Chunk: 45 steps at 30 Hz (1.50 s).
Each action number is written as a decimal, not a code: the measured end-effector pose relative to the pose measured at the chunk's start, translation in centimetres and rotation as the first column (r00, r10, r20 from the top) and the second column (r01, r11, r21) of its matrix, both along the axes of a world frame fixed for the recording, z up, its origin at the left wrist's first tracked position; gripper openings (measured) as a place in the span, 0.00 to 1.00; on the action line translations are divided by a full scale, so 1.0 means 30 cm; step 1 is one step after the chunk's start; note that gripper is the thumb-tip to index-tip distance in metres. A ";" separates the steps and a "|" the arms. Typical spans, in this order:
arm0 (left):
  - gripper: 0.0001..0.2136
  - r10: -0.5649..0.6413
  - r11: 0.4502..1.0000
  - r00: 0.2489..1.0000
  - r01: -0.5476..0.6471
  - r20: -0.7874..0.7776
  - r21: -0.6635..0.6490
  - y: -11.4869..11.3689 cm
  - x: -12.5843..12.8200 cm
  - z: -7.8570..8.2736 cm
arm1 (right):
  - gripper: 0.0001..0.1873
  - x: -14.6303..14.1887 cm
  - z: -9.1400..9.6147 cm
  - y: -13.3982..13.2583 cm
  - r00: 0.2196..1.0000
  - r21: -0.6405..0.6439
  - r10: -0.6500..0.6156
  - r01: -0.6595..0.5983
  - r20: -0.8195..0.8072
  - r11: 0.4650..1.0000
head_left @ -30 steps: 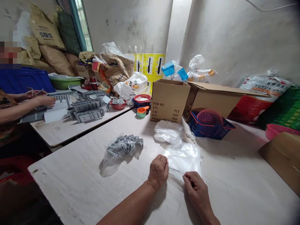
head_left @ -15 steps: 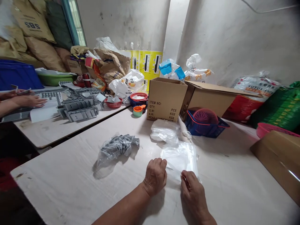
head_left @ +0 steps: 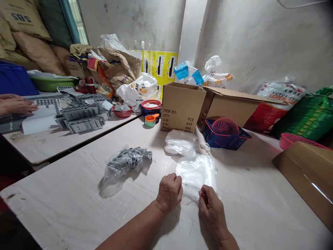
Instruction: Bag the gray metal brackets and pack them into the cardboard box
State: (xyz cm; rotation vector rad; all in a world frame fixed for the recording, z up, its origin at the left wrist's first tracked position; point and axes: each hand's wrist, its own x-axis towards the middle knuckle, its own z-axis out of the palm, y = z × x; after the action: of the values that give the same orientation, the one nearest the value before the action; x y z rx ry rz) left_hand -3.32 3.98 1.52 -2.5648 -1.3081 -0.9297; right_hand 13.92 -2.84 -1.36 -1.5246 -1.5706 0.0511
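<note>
Both of my hands are closed at the near edge of a stack of clear plastic bags (head_left: 196, 171) on the table. My left hand (head_left: 169, 191) pinches one corner of a thin clear plastic bag (head_left: 189, 197). My right hand (head_left: 211, 205) is curled, with thumb and finger together at the bag's other side. The film between the hands is hard to make out against the stack. Left of my hands lies a clear bag filled with grey folded pieces (head_left: 127, 161). More folded clear bags (head_left: 180, 143) rest just behind the stack.
Behind the bags stand an open cardboard box (head_left: 182, 109) and a blue basket (head_left: 223, 135). An orange-and-green tape roll (head_left: 150, 120) sits left of the box. Another cardboard box (head_left: 307, 177) is at right. A co-worker's hands (head_left: 17, 105) are near piled grey pieces (head_left: 83, 116).
The camera view has shifted slightly, so the scene sits a little further left. My hands keep nearly the same pinch on the bag. The co-worker's hands have come closer together.
</note>
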 end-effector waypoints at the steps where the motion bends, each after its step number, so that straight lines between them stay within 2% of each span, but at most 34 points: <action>1: 0.04 0.003 1.000 1.000 -0.003 0.011 0.005 0.000 -0.001 0.002 | 0.04 0.003 -0.003 0.000 1.000 0.004 -0.002 0.002 0.004 1.000; 14: 0.07 -0.028 0.997 0.988 0.017 0.151 0.078 0.010 -0.005 0.015 | 0.04 0.016 -0.010 0.005 0.996 0.033 0.076 -0.078 0.054 0.996; 22: 0.08 -0.029 0.995 0.973 0.006 0.230 0.100 0.023 -0.008 -0.005 | 0.11 0.018 0.004 0.006 0.987 0.071 0.129 -0.136 0.099 0.988; 29: 0.09 0.009 0.997 0.972 -0.026 0.234 0.070 0.033 -0.009 -0.010 | 0.15 0.021 0.001 0.006 0.981 0.091 0.109 -0.124 0.160 0.988; 38: 0.06 0.027 0.999 0.965 -0.018 0.263 -0.034 0.049 -0.016 -0.021 | 0.16 0.011 0.018 0.008 0.987 0.059 0.108 -0.115 0.115 0.992; 45: 0.07 0.027 1.000 0.964 -0.022 0.265 -0.022 0.053 -0.014 -0.020 | 0.15 0.002 0.022 0.007 0.989 -0.006 0.116 -0.116 0.093 0.993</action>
State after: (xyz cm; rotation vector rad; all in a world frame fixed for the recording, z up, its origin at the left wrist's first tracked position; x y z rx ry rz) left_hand -3.75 5.58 0.91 -2.4976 -1.4136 -1.2992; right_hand 13.97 -2.63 -0.70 -1.4535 -1.7327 0.0468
